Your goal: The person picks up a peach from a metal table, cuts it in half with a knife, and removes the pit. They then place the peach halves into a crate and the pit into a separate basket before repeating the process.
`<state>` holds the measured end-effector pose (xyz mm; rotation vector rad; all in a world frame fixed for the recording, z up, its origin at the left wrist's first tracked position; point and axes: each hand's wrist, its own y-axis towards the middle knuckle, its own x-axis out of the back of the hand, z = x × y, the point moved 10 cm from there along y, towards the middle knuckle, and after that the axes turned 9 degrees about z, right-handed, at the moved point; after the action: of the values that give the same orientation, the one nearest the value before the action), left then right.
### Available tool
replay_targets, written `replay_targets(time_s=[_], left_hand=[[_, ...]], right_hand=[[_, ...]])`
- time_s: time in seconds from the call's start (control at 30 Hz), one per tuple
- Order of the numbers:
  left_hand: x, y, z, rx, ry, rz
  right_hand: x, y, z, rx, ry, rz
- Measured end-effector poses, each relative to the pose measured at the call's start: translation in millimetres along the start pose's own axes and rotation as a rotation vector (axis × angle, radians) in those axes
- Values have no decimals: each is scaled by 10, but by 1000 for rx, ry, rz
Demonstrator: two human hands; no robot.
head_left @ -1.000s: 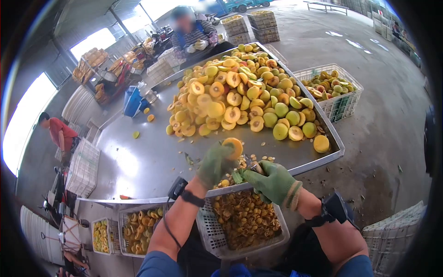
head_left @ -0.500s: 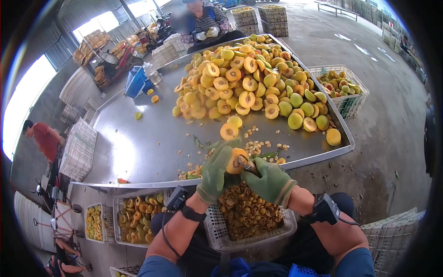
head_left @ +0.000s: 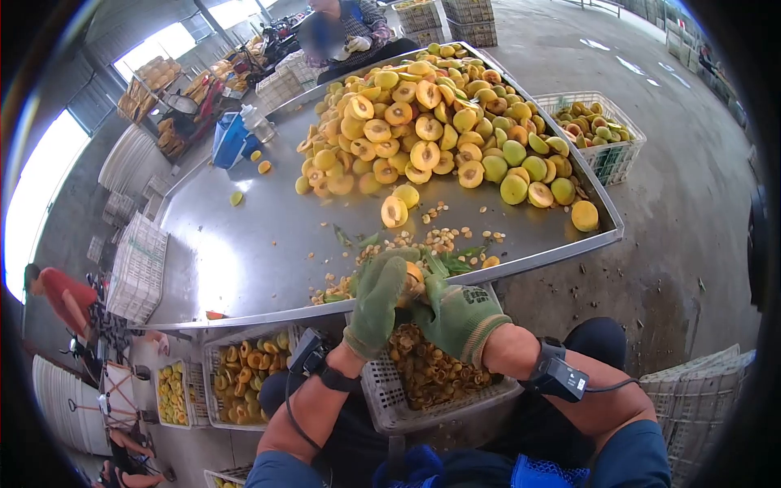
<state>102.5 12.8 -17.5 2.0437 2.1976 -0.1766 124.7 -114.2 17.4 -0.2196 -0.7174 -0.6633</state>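
My left hand [head_left: 381, 297], in a green glove, is closed around a peach half [head_left: 414, 279] over the table's near edge. Pressed against the same fruit is my right hand [head_left: 460, 313], also gloved and closed; the tool in it is mostly hidden by the fingers. Directly below both hands sits a white crate [head_left: 397, 413] holding brown pit scraps [head_left: 435, 370]. A large pile of halved peaches [head_left: 423, 130] covers the far part of the metal table [head_left: 268, 236]. Loose kernels [head_left: 439, 238] and green leaves lie just beyond my hands.
Crates of cut fruit [head_left: 244, 370] stand at the lower left. Another fruit crate [head_left: 626, 154] is beyond the table's right side. A co-worker [head_left: 350, 37] in gloves sits at the far edge. A blue container [head_left: 232, 142] and a bottle are on the table; a person in red [head_left: 65, 297] is at left.
My right hand has rolled over and closed in on my left, so the fruit and tool are more covered. The view has shifted slightly, and the person in red has moved.
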Motion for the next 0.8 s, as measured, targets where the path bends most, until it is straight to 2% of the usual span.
replay_targets(time_s=[0.1, 0.23, 0.4, 0.47, 0.57, 0.63, 0.77, 0.8], left_hand=[[-134, -24, -129, -18, 19, 22], [-27, -14, -45, -63, 194, -37], [-176, -65, -158, -87, 180, -46], [-103, -40, -182, -193, 332, -47], [-164, -104, -328, -361, 564, -34], [-201, -137, -391, -405, 651, -24], [-184, -165, -375, -364, 592, 12], [-191, -171, -356, -356, 555, 29]], right_hand=[[-15, -15, -6, 28, -43, -31], [-47, -59, -43, 43, -42, -68], [-82, -79, -57, -56, 12, 47], [-88, -83, -64, -111, 43, 119], [-64, -120, 35, -23, 137, 97], [-127, -131, -10, -20, 183, 91], [-177, -144, 34, -18, 226, 221], [-253, -135, -6, -30, 326, 274]])
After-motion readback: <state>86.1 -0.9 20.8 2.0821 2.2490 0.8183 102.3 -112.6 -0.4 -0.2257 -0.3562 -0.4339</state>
